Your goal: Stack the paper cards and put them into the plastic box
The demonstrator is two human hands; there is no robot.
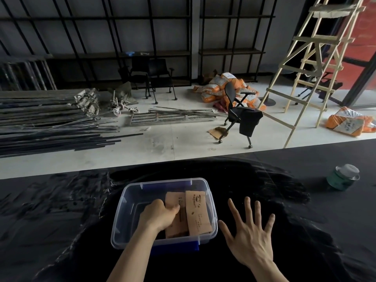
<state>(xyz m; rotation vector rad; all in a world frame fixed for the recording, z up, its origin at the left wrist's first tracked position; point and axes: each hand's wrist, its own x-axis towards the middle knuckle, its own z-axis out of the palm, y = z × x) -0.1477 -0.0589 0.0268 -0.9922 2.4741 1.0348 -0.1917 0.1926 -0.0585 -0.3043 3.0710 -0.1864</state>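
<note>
Clear plastic box [124, 216] on black counter [61, 220]: left hand [159, 215] inside, grasping brown paper cards [198, 212] at their left edge; best squared flat against the right wall before release; right hand [250, 234] spread empty beside the box.

- I see the plastic box [122, 210] open-topped; paper cards [198, 212] fill its right half, left half clear.
- Bare table [61, 220] surrounds it.
- A jar [342, 178] stands well right.
</note>
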